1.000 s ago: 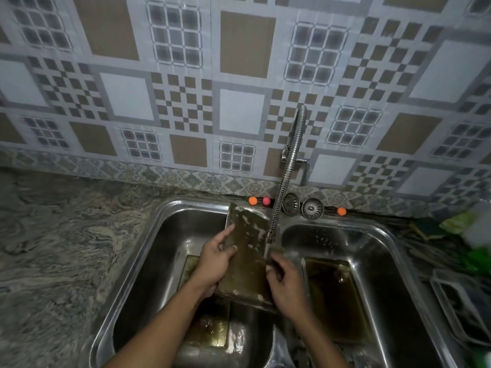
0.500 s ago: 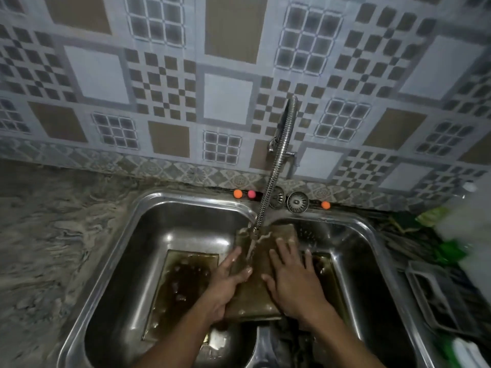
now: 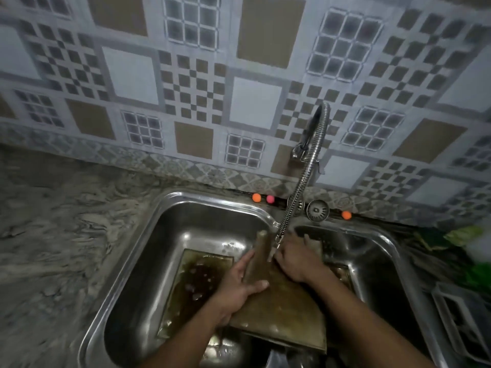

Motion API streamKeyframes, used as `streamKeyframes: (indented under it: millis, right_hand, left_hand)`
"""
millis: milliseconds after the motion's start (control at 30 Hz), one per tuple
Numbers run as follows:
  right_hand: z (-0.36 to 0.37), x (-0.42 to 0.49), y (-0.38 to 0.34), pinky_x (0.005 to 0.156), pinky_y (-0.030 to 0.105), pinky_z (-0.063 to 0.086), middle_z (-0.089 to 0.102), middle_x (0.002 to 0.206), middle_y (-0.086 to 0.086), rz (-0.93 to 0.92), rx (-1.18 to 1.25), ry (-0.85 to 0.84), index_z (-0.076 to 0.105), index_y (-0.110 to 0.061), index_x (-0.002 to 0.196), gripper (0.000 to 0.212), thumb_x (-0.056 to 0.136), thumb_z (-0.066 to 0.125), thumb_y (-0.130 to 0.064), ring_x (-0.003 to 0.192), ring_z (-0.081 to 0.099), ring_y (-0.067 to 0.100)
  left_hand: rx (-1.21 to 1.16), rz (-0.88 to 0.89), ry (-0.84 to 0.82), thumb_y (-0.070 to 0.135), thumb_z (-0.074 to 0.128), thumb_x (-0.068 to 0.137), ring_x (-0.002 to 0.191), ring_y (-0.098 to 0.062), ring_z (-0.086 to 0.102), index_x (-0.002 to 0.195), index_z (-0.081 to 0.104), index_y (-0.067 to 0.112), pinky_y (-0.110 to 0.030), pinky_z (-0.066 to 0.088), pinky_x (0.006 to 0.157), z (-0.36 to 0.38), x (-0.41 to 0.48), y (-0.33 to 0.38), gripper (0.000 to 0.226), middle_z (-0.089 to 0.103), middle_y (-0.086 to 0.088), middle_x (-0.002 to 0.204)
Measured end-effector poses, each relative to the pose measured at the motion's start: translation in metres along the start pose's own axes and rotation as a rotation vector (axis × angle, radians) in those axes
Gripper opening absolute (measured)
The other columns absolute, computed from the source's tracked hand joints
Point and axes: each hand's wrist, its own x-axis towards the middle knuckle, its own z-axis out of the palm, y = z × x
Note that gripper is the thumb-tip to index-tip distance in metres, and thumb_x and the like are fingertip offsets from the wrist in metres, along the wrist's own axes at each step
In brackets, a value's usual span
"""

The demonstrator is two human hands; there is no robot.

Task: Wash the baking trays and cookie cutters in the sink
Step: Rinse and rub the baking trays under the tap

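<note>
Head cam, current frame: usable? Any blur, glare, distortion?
Head view: dim overall, with small glare spots on the sink wall. Head view edges: tile lines bow from the wide lens, and the green items at far right are smeared. Head view centre: soft, but the left hand, right hand and baking tray are readable.

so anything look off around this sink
A drain strainer lies on the back ledge, not in a drain, with an orange ball and a pink ball nearby. The tray in the left basin holds murky brown water.
</note>
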Motion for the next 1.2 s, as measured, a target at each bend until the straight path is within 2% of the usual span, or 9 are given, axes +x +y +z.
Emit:
streamKeyframes:
  millis: [100, 267, 433, 600, 767, 900, 1000, 1067, 1200]
  right_hand:
    - [-0.012, 0.007, -0.004, 0.117, 0.060, 0.012, 0.026, 0.159, 0.002, 0.133, -0.020, -0.004, 0.029, -0.021, 0.149, 0.054, 0.100, 0.026, -0.044, 0.147, 0.018, 0.025]
    - [-0.003, -0.005, -0.030, 0.122, 0.047, 0.007, 0.019, 0.162, -0.003, -0.336, -0.064, -0.077, 0.026, -0.029, 0.153, 0.071, 0.094, -0.001, -0.058, 0.150, 0.013, 0.025]
    - [-0.004, 0.006, -0.004, 0.113, 0.058, 0.021, 0.033, 0.154, 0.005, 0.227, -0.077, 0.053, 0.033, -0.022, 0.147, 0.060, 0.096, 0.027, -0.053, 0.144, 0.026, 0.029]
    - [0.007, -0.031, -0.031, 0.118, 0.044, 0.013, 0.026, 0.160, -0.002, -0.156, 0.017, 0.080, 0.030, -0.025, 0.151, 0.053, 0.102, 0.021, -0.042, 0.147, 0.019, 0.017]
    - [0.020, -0.026, -0.017, 0.119, 0.052, 0.011, 0.020, 0.162, 0.006, 0.227, 0.031, 0.149, 0.024, -0.017, 0.153, 0.069, 0.097, 0.013, -0.055, 0.149, 0.013, 0.027]
    - [0.023, -0.045, -0.067, 0.122, 0.047, -0.001, 0.002, 0.165, 0.000, -0.059, 0.160, 0.067, 0.002, -0.022, 0.157, 0.057, 0.104, 0.018, -0.038, 0.149, -0.009, 0.015]
    - [0.037, -0.076, -0.070, 0.123, 0.045, 0.007, 0.018, 0.162, -0.005, -0.219, 0.046, 0.150, 0.022, -0.022, 0.155, 0.054, 0.103, 0.025, -0.038, 0.150, 0.009, 0.015]
    - [0.037, -0.090, -0.048, 0.120, 0.043, 0.017, 0.031, 0.156, -0.007, -0.149, -0.044, 0.211, 0.039, -0.024, 0.149, 0.054, 0.101, 0.028, -0.046, 0.145, 0.029, 0.016]
    - [0.021, -0.082, 0.009, 0.121, 0.045, -0.005, -0.001, 0.164, -0.001, 0.228, 0.056, 0.066, 0.007, -0.018, 0.157, 0.067, 0.101, 0.012, -0.054, 0.151, -0.007, 0.019]
  left_hand:
    - [-0.009, -0.021, -0.038, -0.003, 0.083, 0.070, 0.112, -0.016, 0.067, 0.148, 0.035, 0.032, -0.032, 0.057, 0.083, 0.007, -0.001, -0.002, 0.098, 0.067, 0.001, 0.128]
    - [0.035, -0.004, -0.042, -0.004, 0.084, 0.065, 0.103, -0.011, 0.070, 0.142, 0.037, 0.035, -0.027, 0.056, 0.077, -0.002, -0.003, 0.006, 0.098, 0.073, 0.008, 0.113]
    - [-0.015, -0.029, 0.002, 0.011, 0.083, 0.068, 0.105, -0.027, 0.070, 0.145, 0.040, 0.037, -0.045, 0.059, 0.083, -0.001, -0.004, 0.010, 0.091, 0.069, -0.007, 0.122]
    - [0.016, -0.027, 0.099, 0.018, 0.056, 0.098, 0.105, -0.021, 0.070, 0.143, 0.047, 0.034, -0.037, 0.059, 0.085, -0.001, 0.000, 0.017, 0.048, 0.069, -0.006, 0.122]
    - [-0.003, -0.029, 0.146, 0.027, 0.044, 0.103, 0.116, -0.019, 0.064, 0.136, 0.057, 0.031, -0.040, 0.052, 0.100, 0.006, 0.003, 0.021, 0.035, 0.066, -0.003, 0.128]
    - [-0.042, 0.002, 0.256, 0.042, 0.033, 0.105, 0.114, -0.008, 0.060, 0.131, 0.059, 0.033, -0.017, 0.050, 0.086, 0.022, 0.015, 0.027, 0.038, 0.061, 0.007, 0.131]
    - [-0.175, -0.018, 0.336, 0.043, 0.038, 0.103, 0.110, -0.017, 0.067, 0.127, 0.063, 0.035, -0.026, 0.055, 0.082, 0.018, 0.022, 0.023, 0.035, 0.068, -0.002, 0.124]
    - [-0.211, 0.000, 0.378, 0.032, 0.046, 0.103, 0.107, -0.018, 0.068, 0.118, 0.065, 0.040, -0.034, 0.057, 0.088, 0.015, 0.024, 0.015, 0.026, 0.070, -0.004, 0.120]
    - [-0.302, 0.010, 0.383, 0.009, 0.058, 0.096, 0.108, -0.025, 0.067, 0.127, 0.061, 0.035, -0.043, 0.058, 0.083, 0.023, 0.023, 0.006, 0.041, 0.069, -0.007, 0.121]
